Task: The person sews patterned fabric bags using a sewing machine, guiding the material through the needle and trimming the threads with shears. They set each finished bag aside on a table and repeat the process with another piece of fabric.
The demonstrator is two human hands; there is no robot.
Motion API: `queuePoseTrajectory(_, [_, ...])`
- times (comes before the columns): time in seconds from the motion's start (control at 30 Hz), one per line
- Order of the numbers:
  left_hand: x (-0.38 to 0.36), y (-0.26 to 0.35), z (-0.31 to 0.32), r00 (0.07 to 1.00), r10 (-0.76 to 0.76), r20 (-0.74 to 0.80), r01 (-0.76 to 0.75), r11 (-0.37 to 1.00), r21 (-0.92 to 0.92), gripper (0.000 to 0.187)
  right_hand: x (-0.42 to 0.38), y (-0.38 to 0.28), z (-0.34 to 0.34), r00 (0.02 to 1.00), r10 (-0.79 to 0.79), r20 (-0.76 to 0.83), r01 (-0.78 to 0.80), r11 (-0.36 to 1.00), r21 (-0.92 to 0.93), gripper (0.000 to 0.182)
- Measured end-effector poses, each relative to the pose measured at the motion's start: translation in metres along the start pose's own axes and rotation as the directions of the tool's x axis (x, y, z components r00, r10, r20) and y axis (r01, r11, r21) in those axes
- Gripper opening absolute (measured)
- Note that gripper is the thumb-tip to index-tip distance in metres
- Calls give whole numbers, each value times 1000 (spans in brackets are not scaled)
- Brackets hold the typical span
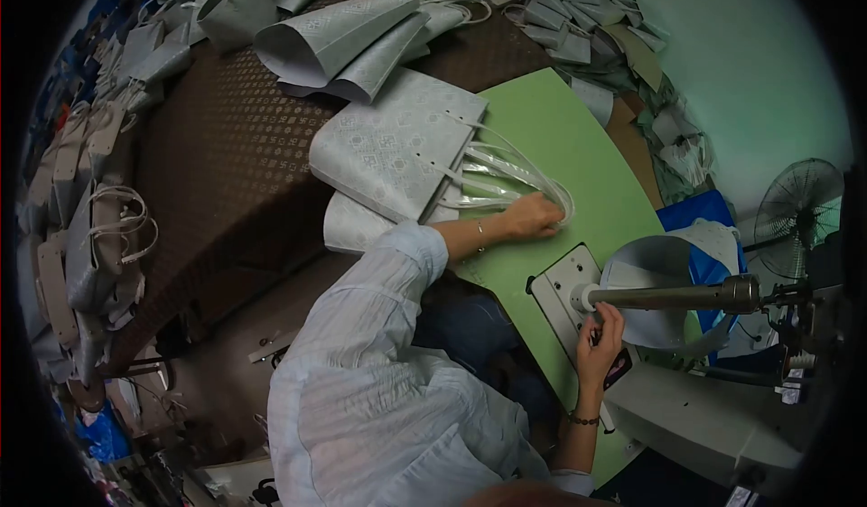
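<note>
Head view: the left hand (pixel 533 216) reaches out over the light-green, smooth-topped table (pixel 551 119), its fingers curled low at the looped ends of the slim white cord handles (pixel 506 182). It looks narrow, but the fingertips are hidden under the knuckles, so how firmly it grips the cords cannot be told. These handles run leftward to a flat silver-grey bag with a woven-looking ornamental pattern (pixel 397 141), which lies at the table's left edge. Below it, nearer the person, the corner of another silver-grey patterned bag (pixel 352 223) sticks out.

To the right and nearer, the right hand (pixel 601 337) is partly open, fingers loosely bent, with a narrow gap between thumb and forefinger. Its fingertips are right beside the round white collar (pixel 587 297) at the end of a thick metal cylinder (pixel 668 296); whether they touch it cannot be told. A pale plate with dark holes (pixel 562 301) lies beneath the collar, and a curved grey-white sheet (pixel 632 277) stands around the cylinder on its far side.

Farther left, several rolled silver-grey bags (pixel 352 42) rest on a brown patterned cloth (pixel 226 128). A black wire-cage fan (pixel 799 200) stands at the far right.
</note>
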State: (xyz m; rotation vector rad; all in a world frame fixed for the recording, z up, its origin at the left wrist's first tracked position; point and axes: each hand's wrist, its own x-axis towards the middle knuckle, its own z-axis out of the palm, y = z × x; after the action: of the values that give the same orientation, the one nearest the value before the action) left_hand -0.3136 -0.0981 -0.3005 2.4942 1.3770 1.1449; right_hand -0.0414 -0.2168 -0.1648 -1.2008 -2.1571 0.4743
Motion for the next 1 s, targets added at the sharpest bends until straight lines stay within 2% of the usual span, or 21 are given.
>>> queuePoseTrajectory(0.07, [7, 5, -4, 988, 145, 50, -140, 985, -99, 26, 12, -53, 19, 1000, 20, 13, -20, 1000, -17, 26])
queuePoseTrajectory(0.1, [17, 19, 6, 987, 152, 46, -146, 982, -118, 26, 9, -62, 21, 999, 30, 21, -30, 999, -12, 25])
queuePoseTrajectory(0.17, [26, 32, 2, 933, 361, 6, -353, 916, -191, 27, 7, -88, 39, 999, 42, 25, -41, 998, -48, 23])
queuePoseTrajectory(0.3, [23, 52, 9, 953, 297, 59, -271, 923, -275, 38, -7, -97, 57, 995, 94, 41, -92, 994, -54, 20])
queuePoseTrajectory(0.37, [16, 63, 18, 990, 74, 118, -56, 988, -145, 57, -21, -66, 50, 993, 106, 54, -104, 994, -41, 20])
queuePoseTrajectory(0.4, [6, 61, 4, 990, 68, 127, -49, 988, -146, 57, -23, -61, 55, 992, 104, 65, -102, 994, -33, 20])
queuePoseTrajectory(0.47, [-16, 59, -39, 982, -2, 189, 18, 997, -80, 70, -29, -56, 59, 987, 127, 94, -126, 992, -16, 19])
queuePoseTrajectory(0.53, [-36, 45, -99, 999, -14, -32, 7, 977, -211, 73, -32, -59, 62, 982, 148, 119, -149, 989, 1, 19])
queuePoseTrajectory(0.57, [-47, 36, -129, 978, -147, -149, 128, 983, -131, 76, -33, -60, 63, 979, 141, 149, -147, 989, 30, 18])
queuePoseTrajectory(0.6, [-60, 24, -155, 926, -262, -273, 254, 965, -66, 78, -33, -61, 63, 975, 135, 178, -147, 987, 58, 17])
queuePoseTrajectory(0.67, [-98, -27, -185, 776, -349, -526, 489, 859, 152, 81, -35, -58, 65, 971, 137, 194, -157, 984, 89, 16])
queuePoseTrajectory(0.7, [-120, -50, -203, 707, -446, -549, 621, 762, 181, 83, -36, -56, 66, 967, 138, 213, -164, 981, 108, 15])
queuePoseTrajectory(0.73, [-141, -69, -209, 575, -587, -569, 774, 616, 148, 82, -35, -57, 68, 968, 160, 195, -183, 977, 107, 15])
queuePoseTrajectory(0.8, [-157, -66, -234, 382, -905, -188, 924, 376, 64, 72, -37, -58, 72, 943, 188, 276, -216, 973, 76, 27])
queuePoseTrajectory(0.83, [-169, -70, -235, 379, -924, 57, 898, 351, -267, 63, -46, -53, 79, 946, 210, 245, -234, 970, 71, 27])
queuePoseTrajectory(0.87, [-177, -78, -234, 423, -856, 297, 811, 211, -545, 55, -56, -45, 93, 947, 228, 229, -233, 973, -5, 36])
queuePoseTrajectory(0.9, [-175, -86, -239, 450, -838, 309, 809, 236, -539, 55, -63, -38, 107, 946, 245, 212, -233, 969, -80, 46])
queuePoseTrajectory(0.97, [-163, -98, -243, 611, -732, 300, 717, 352, -602, 35, -73, -35, 137, 841, 403, 362, -447, 894, 43, 63])
queuePoseTrajectory(1.0, [-139, -92, -250, 653, -714, 252, 689, 422, -589, 26, -70, -41, 153, 779, 446, 441, -590, 759, 274, 64])
